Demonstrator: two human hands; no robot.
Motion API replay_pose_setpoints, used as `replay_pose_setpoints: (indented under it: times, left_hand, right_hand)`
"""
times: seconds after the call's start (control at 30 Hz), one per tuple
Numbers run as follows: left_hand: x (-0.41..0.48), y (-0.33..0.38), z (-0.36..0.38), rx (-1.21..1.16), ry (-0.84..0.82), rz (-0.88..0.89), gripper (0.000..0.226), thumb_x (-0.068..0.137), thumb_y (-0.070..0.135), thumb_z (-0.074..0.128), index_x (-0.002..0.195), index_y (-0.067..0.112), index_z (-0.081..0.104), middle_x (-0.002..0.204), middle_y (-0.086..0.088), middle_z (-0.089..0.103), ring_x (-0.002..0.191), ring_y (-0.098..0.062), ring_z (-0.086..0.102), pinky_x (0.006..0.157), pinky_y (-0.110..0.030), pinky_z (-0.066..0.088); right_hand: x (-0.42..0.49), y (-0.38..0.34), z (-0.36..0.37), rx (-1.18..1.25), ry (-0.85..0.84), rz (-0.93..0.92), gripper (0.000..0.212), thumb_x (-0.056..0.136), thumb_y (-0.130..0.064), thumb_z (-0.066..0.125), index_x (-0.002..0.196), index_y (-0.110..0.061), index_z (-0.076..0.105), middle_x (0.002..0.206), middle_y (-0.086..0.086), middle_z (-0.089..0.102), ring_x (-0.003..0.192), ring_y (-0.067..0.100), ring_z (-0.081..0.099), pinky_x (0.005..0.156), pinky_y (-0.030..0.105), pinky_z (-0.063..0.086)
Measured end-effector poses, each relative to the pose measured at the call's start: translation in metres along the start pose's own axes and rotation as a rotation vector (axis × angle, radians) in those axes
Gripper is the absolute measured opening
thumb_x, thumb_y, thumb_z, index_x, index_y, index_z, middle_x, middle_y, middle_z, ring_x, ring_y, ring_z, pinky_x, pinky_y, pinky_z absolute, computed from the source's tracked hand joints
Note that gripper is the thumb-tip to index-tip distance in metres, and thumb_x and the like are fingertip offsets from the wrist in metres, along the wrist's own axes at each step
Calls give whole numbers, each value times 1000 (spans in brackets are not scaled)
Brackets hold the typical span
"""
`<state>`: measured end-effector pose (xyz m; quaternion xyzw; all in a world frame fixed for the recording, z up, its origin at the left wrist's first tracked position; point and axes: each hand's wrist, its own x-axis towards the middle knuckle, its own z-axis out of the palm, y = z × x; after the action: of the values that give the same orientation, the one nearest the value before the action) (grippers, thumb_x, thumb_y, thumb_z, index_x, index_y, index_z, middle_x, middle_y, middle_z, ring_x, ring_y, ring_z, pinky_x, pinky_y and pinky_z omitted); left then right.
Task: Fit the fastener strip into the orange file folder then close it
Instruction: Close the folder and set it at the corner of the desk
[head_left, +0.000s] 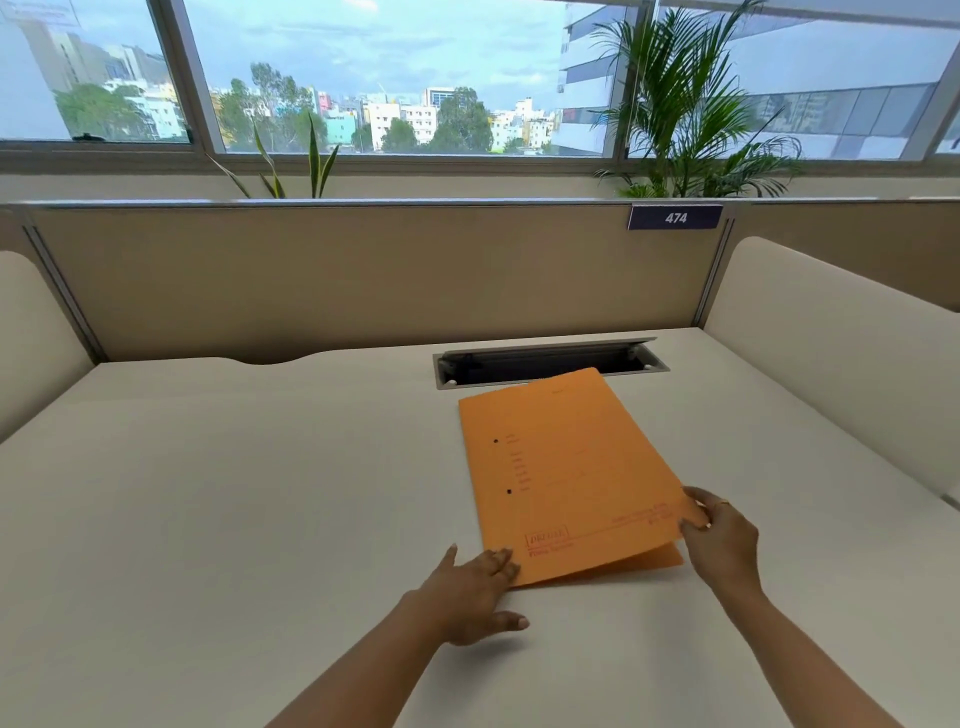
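Note:
An orange file folder lies on the white desk, right of centre, with two dark holes near its left edge. Its top cover is lifted slightly at the near right corner, showing the lower leaf beneath. My right hand pinches that raised cover edge between thumb and fingers. My left hand rests flat with its fingertips on the folder's near left corner, fingers spread. No fastener strip shows in view.
An open cable slot is cut into the desk just behind the folder. Beige partition panels close the back and both sides. Plants stand behind the partition under the windows.

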<state>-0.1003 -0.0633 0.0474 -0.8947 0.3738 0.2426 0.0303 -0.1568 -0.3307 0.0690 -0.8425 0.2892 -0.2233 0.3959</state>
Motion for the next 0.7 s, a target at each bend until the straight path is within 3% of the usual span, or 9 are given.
replay_pose_setpoints:
  times: [0.13,0.3,0.47,0.7]
  left_hand:
    - [1,2,3,6,0,-5,75,92,58,28,150,17,4,160,-2,-4,148,-17,-1,118,-48,0]
    - [4,0,1,63,84,9,66,94,53,30,148,15,20,159,-5,15,146,-19,13,118,-45,8]
    - [17,0,-1,54,189,-14,58,95,47,34,143,15,33,155,-5,28,142,-19,23,117,-44,12]
    - [36,-10,1,-9,195,-131,65,93,50,35,147,16,22,158,-4,18,145,-18,16,117,-45,14]
  right_hand:
    - [-5,31,10,-62,-81,94,39,83,9,55,121,4,55,118,27,62,110,40,56,98,42,42]
    - [-8,45,20,-92,-113,119,37,84,7,55,121,5,54,124,26,57,116,40,52,103,44,39]
    - [6,46,21,-166,-126,106,34,84,0,57,118,3,57,123,23,59,113,37,54,98,43,44]
    - [27,38,37,-298,-190,55,39,84,-15,63,120,0,56,126,18,58,117,33,53,94,41,46]
